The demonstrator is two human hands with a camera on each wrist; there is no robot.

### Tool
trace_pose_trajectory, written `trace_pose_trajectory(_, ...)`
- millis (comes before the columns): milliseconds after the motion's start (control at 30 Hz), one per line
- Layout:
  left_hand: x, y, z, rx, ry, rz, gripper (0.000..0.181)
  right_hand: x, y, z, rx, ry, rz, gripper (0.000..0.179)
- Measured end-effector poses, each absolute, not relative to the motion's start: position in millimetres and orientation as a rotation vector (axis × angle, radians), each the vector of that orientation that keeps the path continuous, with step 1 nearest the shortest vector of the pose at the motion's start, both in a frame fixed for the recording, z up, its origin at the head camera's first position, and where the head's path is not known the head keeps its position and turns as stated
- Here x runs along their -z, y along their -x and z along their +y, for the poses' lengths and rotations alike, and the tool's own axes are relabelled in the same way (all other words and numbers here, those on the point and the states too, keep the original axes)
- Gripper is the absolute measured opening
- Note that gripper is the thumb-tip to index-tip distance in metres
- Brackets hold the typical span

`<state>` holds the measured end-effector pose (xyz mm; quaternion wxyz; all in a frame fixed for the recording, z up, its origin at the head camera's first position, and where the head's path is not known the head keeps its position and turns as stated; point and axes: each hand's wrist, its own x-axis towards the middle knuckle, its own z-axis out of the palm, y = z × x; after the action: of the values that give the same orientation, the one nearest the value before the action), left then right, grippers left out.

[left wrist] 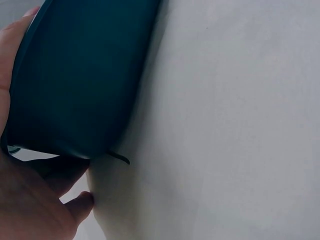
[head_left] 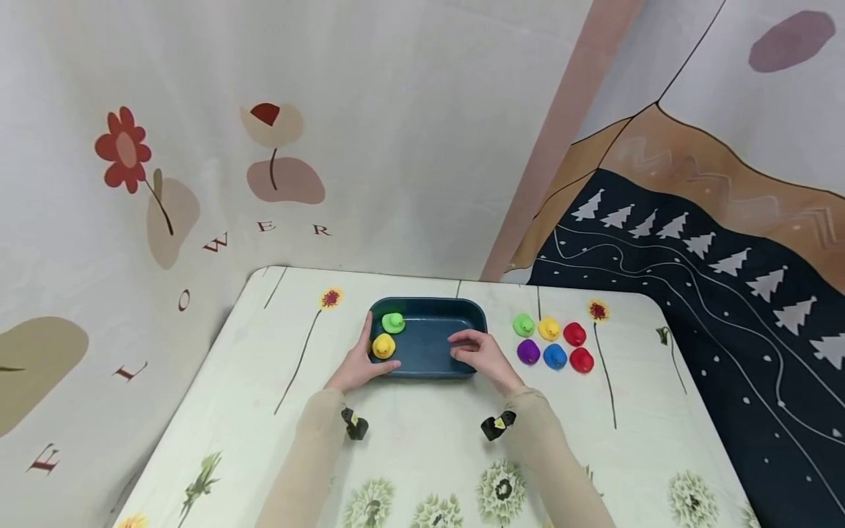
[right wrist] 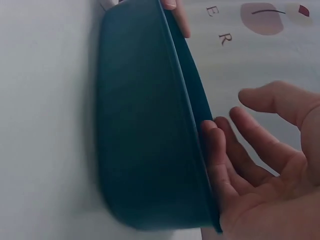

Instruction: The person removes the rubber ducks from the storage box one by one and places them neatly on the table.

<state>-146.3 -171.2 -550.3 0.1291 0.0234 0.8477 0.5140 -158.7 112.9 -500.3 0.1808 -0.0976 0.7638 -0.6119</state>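
Note:
A dark teal rectangular tray (head_left: 432,345) with rounded corners rests on the table, its side wall (left wrist: 85,75) filling much of the left wrist view. Inside, at its left end, sit a green rubber duck (head_left: 393,323) and a yellow rubber duck (head_left: 383,346). My left hand (head_left: 359,359) grips that left end, thumb over the front rim and fingers along the outer side. Over the right end reaches my right hand (head_left: 485,356), fingers loosely bent and apart in the right wrist view (right wrist: 265,165). Nothing shows between them.
Right of the tray, two rows of rubber ducks stand on the patterned tablecloth (head_left: 422,455): green (head_left: 524,325), yellow (head_left: 549,328), red (head_left: 574,334), purple (head_left: 528,351), blue (head_left: 555,356) and another red one (head_left: 582,360). A printed curtain (head_left: 396,147) hangs behind the table.

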Motion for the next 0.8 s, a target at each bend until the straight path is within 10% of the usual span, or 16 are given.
trace_pose_trajectory(800,548,144,-171,-1.516,-0.041,2.448,0.114,507,199,57,1.4,0.49,1.939,0.038)
